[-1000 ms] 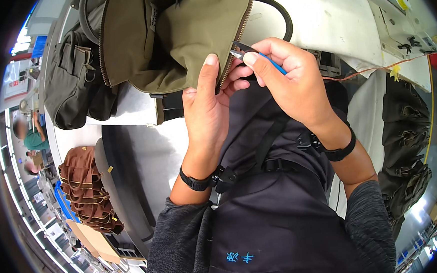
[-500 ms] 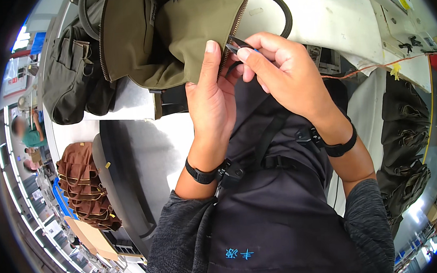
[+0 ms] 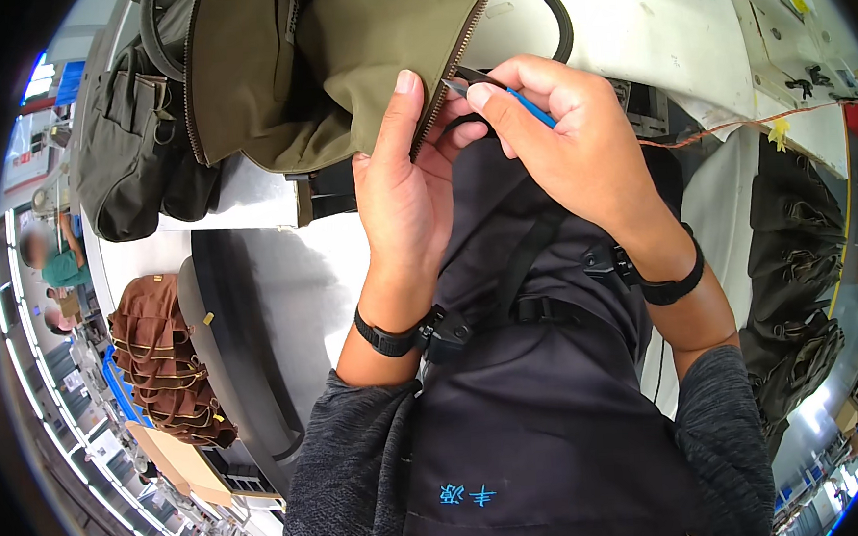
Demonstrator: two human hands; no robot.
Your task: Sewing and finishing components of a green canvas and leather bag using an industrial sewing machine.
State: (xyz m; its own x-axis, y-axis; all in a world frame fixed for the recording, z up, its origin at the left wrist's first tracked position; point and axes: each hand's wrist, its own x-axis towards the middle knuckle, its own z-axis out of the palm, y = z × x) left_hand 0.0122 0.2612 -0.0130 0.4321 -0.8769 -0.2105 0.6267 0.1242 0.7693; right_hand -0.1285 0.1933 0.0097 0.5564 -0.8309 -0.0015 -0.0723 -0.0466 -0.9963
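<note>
An olive-green bag [image 3: 376, 45] gapes open at the top of the view, its lining showing and a metal-toothed zipper [image 3: 467, 42] running down its right edge. My left hand [image 3: 403, 196] pinches that edge near the zipper's lower end, thumb on the inner side and fingers behind. Between the thumb and fingers of my right hand [image 3: 579, 151] is a pair of thread snips [image 3: 537, 110] with a blue handle. Their pointed dark blades reach to the zipper edge, just above my left fingers. Whether the tips touch a thread is too small to see.
Dark grey-green bags [image 3: 122, 139] lie on the left of the white table [image 3: 630, 20]. Brown bags [image 3: 159, 353] are stacked lower left, and more dark bags [image 3: 790, 226] hang at the right. A reddish cord [image 3: 701, 137] crosses at right. People work far left.
The bag and my left hand have shifted slightly left. My right hand has turned a little, so more of the snips' blue handle shows.
</note>
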